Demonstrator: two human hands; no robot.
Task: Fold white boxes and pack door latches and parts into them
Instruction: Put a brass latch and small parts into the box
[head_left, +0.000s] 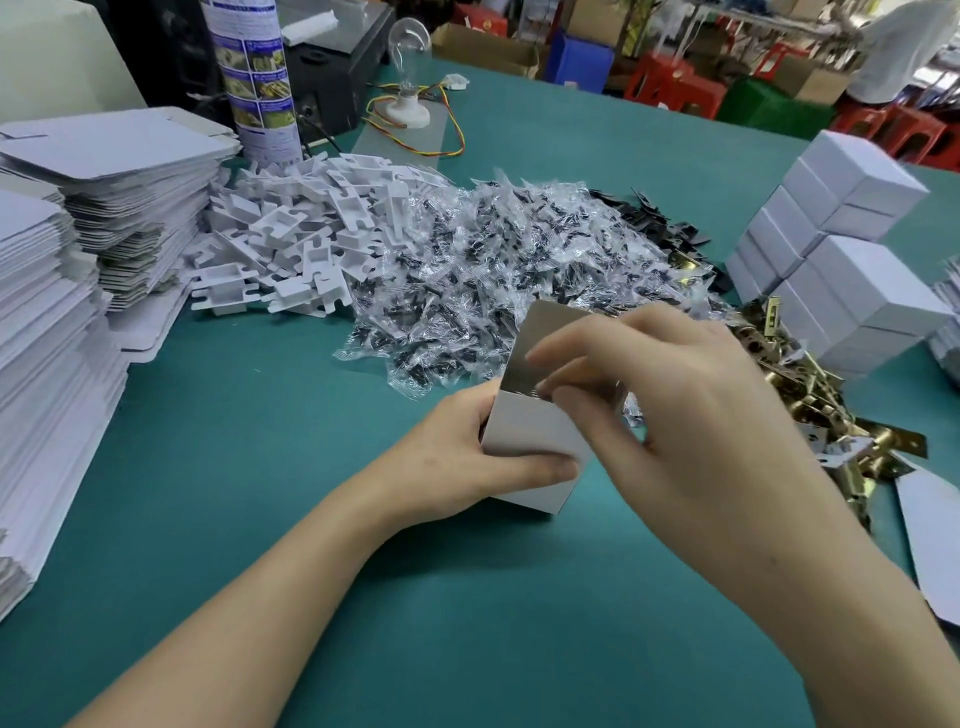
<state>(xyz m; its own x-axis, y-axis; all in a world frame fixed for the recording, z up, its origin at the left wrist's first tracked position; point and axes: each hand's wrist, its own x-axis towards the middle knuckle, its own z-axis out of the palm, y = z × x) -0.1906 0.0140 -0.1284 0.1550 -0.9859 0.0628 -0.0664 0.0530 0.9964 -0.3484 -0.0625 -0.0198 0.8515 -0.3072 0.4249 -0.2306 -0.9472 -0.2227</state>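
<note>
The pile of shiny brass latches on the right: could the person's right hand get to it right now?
Probably yes. The pile of shiny brass latches lies uncovered just beyond the right hand, with nothing between them; that hand would first have to leave the open white cardboard box.

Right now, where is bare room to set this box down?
Bare green mat lies between the flat cardboard stacks and the left hand holding the box, and near you between both forearms. Crowded: the bagged parts pile ahead and brass latches to the right.
</note>
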